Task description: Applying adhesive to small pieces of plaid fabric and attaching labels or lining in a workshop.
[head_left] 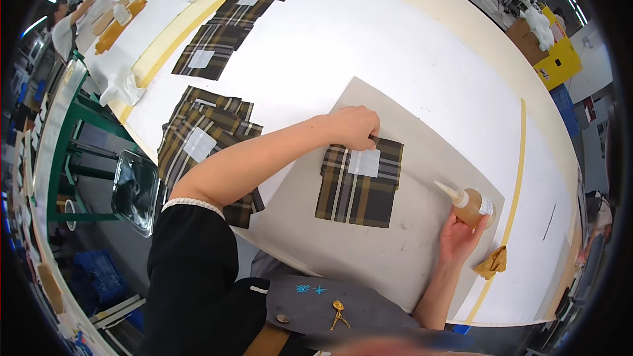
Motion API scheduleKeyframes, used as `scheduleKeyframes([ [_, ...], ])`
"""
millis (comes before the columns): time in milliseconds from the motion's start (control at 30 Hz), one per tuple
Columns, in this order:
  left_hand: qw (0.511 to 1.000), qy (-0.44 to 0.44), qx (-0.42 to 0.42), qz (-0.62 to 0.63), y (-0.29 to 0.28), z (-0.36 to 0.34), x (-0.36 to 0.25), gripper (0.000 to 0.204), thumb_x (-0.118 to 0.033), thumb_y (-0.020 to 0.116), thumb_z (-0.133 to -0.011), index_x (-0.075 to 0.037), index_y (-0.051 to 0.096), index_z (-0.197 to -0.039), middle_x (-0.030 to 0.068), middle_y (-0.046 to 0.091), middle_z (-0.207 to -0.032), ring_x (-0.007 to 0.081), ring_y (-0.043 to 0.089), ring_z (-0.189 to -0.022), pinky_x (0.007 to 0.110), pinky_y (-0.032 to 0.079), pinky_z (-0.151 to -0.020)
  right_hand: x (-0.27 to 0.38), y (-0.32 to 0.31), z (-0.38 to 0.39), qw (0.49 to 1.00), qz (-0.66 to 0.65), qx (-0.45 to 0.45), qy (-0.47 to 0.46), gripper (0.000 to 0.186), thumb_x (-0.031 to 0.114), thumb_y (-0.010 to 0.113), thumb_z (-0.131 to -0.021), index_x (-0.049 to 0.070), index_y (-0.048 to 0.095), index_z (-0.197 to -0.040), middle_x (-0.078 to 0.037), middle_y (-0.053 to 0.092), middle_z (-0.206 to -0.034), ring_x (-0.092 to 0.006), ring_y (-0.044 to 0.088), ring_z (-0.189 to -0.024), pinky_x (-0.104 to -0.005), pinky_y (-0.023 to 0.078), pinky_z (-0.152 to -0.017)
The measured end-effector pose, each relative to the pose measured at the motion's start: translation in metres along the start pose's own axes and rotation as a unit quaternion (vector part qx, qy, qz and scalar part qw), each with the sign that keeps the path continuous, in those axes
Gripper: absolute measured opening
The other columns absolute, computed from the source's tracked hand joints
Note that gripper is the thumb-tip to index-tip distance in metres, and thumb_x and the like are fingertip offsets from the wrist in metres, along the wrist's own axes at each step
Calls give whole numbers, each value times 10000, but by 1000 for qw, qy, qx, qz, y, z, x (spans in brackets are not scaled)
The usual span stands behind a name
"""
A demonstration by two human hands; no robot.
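Note:
My left hand (356, 126) reaches across with its fingers curled together, the tips at the upper edge of a whitish rectangular patch (364, 163). That patch lies on a brown, black and white plaid fabric piece (356, 201), which rests flat on a grey board (290, 198). The fingertips partly cover the top edges of patch and fabric. To the right, my right hand (461, 236) is wrapped round a squeeze bottle (472, 208) of amber liquid, tilted so its pale pointed nozzle aims up and left, apart from the fabric.
Left of the board lies a loose pile of plaid pieces (211, 122), partly behind my left arm. More plaid pieces (217, 33) run in an overlapping row toward the far edge of the white table (395, 46). A crumpled brown scrap (491, 264) lies beside the right hand. Another person (64, 29) stands far left.

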State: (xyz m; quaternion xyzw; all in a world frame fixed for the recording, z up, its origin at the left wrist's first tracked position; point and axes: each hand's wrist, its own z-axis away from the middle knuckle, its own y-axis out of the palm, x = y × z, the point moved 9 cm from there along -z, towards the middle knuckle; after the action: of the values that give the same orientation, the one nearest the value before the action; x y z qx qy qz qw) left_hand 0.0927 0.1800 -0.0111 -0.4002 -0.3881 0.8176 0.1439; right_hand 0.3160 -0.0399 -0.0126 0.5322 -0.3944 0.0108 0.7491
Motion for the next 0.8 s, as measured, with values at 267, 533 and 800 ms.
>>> scheduleKeyframes([
  [267,846,-133,-497,137,-140,-37,139,240,-256,638,-737,-34,678,-817,161,662,-793,321,641,-780,396,513,-727,-2,-6,-3,1000,5,-15,24,509,378,521,-910,72,384,-1293,-108,502,-1237,-252,553,-1066,-300,566,-766],
  [533,796,-298,-524,47,-166,-10,184,313,-317,660,-760,-5,662,-776,165,664,-812,336,642,-800,418,506,-724,1,-10,-2,999,13,13,36,476,376,480,-930,89,378,-1296,-73,497,-1259,-194,536,-1109,-312,544,-819],
  [800,839,-141,-505,-143,-139,-8,141,511,-418,548,-854,-35,489,-1188,134,496,-1272,286,462,-1168,417,368,-953,-1,-16,-7,999,-32,-6,43,514,418,478,-922,90,387,-1307,-101,489,-1271,-264,533,-1104,-337,546,-816],
])
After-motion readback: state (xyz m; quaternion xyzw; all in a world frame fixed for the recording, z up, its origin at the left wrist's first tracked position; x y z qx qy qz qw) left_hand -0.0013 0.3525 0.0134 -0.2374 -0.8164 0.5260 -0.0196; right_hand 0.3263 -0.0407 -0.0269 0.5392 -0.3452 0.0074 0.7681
